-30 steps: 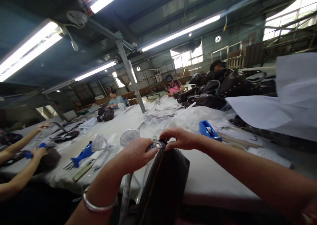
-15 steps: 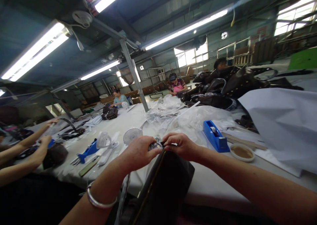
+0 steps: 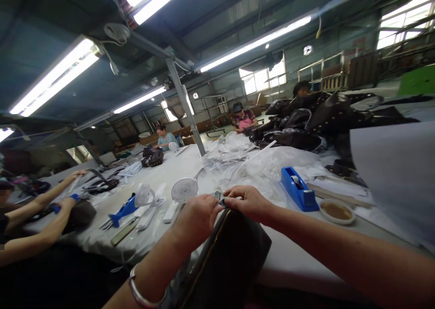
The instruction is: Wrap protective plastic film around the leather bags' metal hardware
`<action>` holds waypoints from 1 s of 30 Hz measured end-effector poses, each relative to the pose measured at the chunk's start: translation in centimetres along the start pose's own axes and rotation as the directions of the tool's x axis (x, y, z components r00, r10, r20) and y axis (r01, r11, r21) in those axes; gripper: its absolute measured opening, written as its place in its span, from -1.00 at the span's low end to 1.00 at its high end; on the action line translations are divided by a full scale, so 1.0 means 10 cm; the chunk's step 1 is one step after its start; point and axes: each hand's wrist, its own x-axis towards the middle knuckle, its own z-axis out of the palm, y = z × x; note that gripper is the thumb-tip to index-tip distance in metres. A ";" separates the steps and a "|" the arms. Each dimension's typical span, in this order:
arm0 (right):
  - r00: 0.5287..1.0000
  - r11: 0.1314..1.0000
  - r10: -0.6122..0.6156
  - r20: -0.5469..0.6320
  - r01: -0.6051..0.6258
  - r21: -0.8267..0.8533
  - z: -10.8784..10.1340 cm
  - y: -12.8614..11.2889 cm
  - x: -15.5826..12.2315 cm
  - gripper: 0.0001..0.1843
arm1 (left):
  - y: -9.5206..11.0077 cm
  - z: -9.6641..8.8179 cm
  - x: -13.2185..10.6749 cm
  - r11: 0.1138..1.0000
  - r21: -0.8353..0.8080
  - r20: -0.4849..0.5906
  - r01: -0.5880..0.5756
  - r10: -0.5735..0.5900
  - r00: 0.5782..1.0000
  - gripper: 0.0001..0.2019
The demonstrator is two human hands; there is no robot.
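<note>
A dark bag (image 3: 234, 259) stands upright at the near edge of the long white table (image 3: 292, 259). My left hand (image 3: 197, 218), with a silver bangle on its wrist, pinches a small metal fitting (image 3: 217, 195) at the bag's top edge. My right hand (image 3: 249, 202) is closed on the same top edge, right beside the fitting, fingertips meeting those of the left hand. A light seam line runs down the bag's front.
A blue tape dispenser (image 3: 298, 189) and a small dish (image 3: 337, 210) sit to the right, a small white fan (image 3: 184, 190) and a blue tool (image 3: 123, 208) to the left. Dark bags (image 3: 306, 123) are piled behind crumpled plastic (image 3: 238, 157). A co-worker's hands (image 3: 70, 191) work at far left.
The view has shifted slightly; both hands stay pinched at the bag's top edge, and the fitting is now more covered by my fingers.
</note>
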 end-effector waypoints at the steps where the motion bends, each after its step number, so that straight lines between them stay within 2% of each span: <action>1: 1.000 0.999 0.003 -0.017 -0.004 -0.037 0.01 -0.02 0.01 -0.83 | 0.00 0.02 0.00 1.000 0.013 -0.005 0.000 0.000 1.000 -0.73; 6: 0.996 0.970 -0.083 -0.032 0.073 -0.232 0.04 -0.12 0.01 -0.82 | -0.03 0.12 -0.02 0.998 -0.012 -0.086 0.067 -0.068 0.994 -0.84; 9: 0.999 0.970 -0.033 -0.039 0.022 -0.242 0.07 -0.17 0.02 -0.83 | -0.05 0.19 -0.02 0.996 -0.029 -0.175 0.079 -0.083 0.981 -0.76; 12: 0.996 0.989 0.079 -0.031 -0.083 -0.125 0.10 -0.19 0.05 -0.84 | -0.05 0.26 -0.03 0.998 -0.029 -0.212 0.049 -0.055 0.976 -0.74; 14: 0.986 0.985 0.167 0.028 -0.168 0.039 0.13 -0.18 0.06 -0.81 | -0.04 0.29 -0.05 0.999 -0.030 -0.218 0.043 -0.048 0.975 -0.71; 16: 0.956 0.933 0.266 0.124 -0.288 0.218 0.15 -0.16 0.08 -0.82 | -0.03 0.31 -0.07 0.998 -0.027 -0.212 0.054 -0.059 0.975 -0.65; 18: 0.927 0.887 0.331 0.178 -0.370 0.278 0.17 -0.15 0.10 -0.85 | -0.02 0.30 -0.10 0.996 -0.025 -0.177 0.091 -0.094 0.980 -0.61; 20: 0.943 0.935 0.308 0.128 -0.325 0.140 0.18 -0.14 0.10 -0.86 | 0.01 0.28 -0.12 0.990 -0.034 -0.097 0.137 -0.140 0.985 -0.67; 22: 0.987 0.980 0.157 0.037 -0.151 -0.131 0.19 -0.15 0.09 -0.83 | 0.05 0.24 -0.14 0.981 -0.042 -0.005 0.187 -0.188 0.982 -0.77; 25: 0.998 0.902 -0.049 0.046 0.064 -0.427 0.20 -0.16 0.06 -0.86 | 0.14 0.22 -0.14 0.967 -0.042 0.085 0.250 -0.246 0.966 -0.84; 27: 0.995 0.863 -0.068 0.079 0.099 -0.496 0.20 -0.14 0.03 -0.88 | 0.20 0.22 -0.13 0.959 -0.039 0.120 0.279 -0.273 0.954 -0.85; 30: 0.995 0.825 -0.047 0.084 0.086 -0.559 0.20 -0.10 0.03 -0.87 | 0.27 0.25 -0.12 0.955 -0.009 0.177 0.298 -0.292 0.940 -0.78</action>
